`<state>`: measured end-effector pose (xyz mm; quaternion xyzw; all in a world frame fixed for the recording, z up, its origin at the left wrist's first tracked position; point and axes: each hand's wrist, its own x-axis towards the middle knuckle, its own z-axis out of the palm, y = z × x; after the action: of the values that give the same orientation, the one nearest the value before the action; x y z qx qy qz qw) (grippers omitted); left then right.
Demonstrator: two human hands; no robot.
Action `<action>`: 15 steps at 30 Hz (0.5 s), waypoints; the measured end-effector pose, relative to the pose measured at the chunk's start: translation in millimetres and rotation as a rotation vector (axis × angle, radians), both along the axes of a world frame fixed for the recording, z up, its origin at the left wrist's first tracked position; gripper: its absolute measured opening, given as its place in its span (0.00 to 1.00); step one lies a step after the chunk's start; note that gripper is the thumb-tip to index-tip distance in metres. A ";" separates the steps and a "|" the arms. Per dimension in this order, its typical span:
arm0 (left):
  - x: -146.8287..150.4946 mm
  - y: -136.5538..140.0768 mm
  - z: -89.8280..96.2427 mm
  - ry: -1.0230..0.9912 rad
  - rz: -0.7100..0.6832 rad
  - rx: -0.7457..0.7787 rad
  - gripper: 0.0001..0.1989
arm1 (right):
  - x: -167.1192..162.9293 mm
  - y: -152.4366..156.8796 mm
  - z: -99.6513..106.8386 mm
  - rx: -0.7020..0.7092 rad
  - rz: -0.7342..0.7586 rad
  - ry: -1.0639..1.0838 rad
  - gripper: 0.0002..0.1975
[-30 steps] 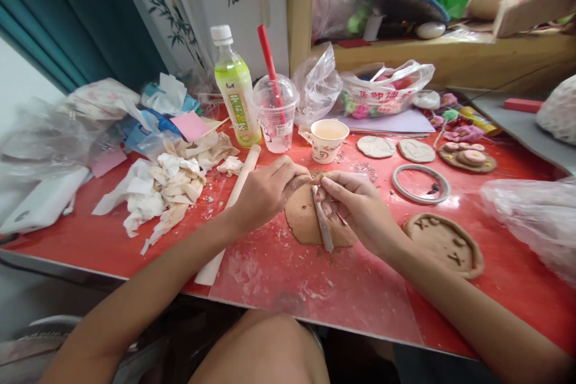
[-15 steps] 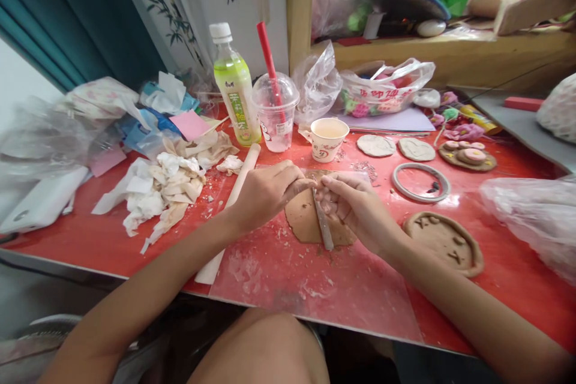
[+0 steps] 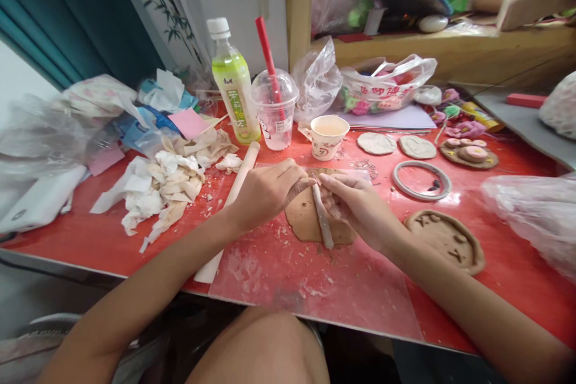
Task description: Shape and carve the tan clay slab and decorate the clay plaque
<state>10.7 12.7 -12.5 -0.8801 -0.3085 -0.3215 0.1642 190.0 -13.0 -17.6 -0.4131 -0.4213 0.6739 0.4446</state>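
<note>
My left hand (image 3: 276, 189) and my right hand (image 3: 355, 198) meet fingertip to fingertip above a flat brown clay slab (image 3: 299, 219). Both are closed in a pinch; whatever sits between the fingertips is too small to make out. A narrow grey flat stick (image 3: 323, 222) slants over the slab just below the fingers, beside my right hand. Whether that hand grips its upper end or it merely rests there, I cannot tell. Under the slab lies a clear plastic sheet (image 3: 315, 294). The wooden rolling pin (image 3: 231, 207) is left of my left hand.
Behind the hands stand a paper cup (image 3: 330, 139), a plastic cup with a red straw (image 3: 275, 114) and a green drink bottle (image 3: 234, 90). Crumpled tissues (image 3: 166, 189) lie left. To the right are a grey ring (image 3: 422, 180) and a rimmed clay disc with a face (image 3: 445, 243).
The fingertips have shifted slightly against each other, with the right fingers drawn a little closer together. The stick and slab stay in place.
</note>
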 end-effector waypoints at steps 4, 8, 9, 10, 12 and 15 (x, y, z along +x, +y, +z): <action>-0.4 0.3 -0.6 0.004 0.000 -0.014 0.11 | -0.3 1.5 -1.4 0.031 0.032 0.013 0.11; -1.4 1.4 -2.3 0.014 -0.011 -0.006 0.10 | 0.4 0.7 -0.6 0.012 0.033 0.031 0.10; -1.4 1.6 -2.6 0.019 -0.011 0.001 0.10 | 0.8 0.2 0.1 0.002 0.029 0.032 0.12; -1.4 1.8 -2.7 0.023 -0.010 0.008 0.11 | 1.2 -0.2 1.0 -0.007 0.020 0.028 0.13; -1.3 2.0 -2.8 0.031 -0.012 0.024 0.11 | 1.6 -0.9 2.9 -0.019 -0.009 0.001 0.16; -1.1 1.9 -2.6 0.046 -0.013 0.034 0.11 | 1.4 -1.0 4.7 0.006 -0.043 -0.019 0.18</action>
<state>9.6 14.6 -15.1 -0.8863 -0.2936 -0.3073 0.1841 191.4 -14.0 -13.0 -0.4272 -0.4185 0.6590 0.4562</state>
